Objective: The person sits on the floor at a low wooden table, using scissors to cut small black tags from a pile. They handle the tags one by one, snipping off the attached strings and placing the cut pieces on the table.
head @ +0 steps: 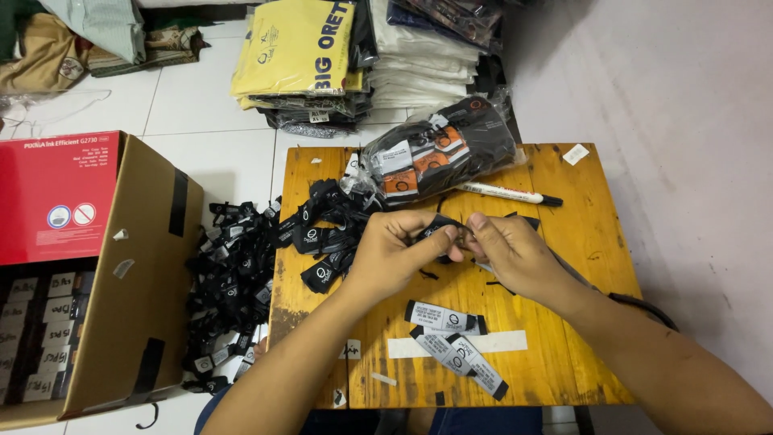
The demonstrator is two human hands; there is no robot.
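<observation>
Both my hands meet over the middle of a small wooden table. My left hand and my right hand pinch the same small black woven label between thumbs and fingers. A loose heap of black labels lies just left of my left hand. Three white printed labels with black ends lie on the table near its front edge, below my hands.
A clear plastic bag of black, white and orange labels sits at the table's back, with a white marker pen beside it. More black labels spill onto the tiled floor. An open cardboard box stands left. Folded garments are stacked behind.
</observation>
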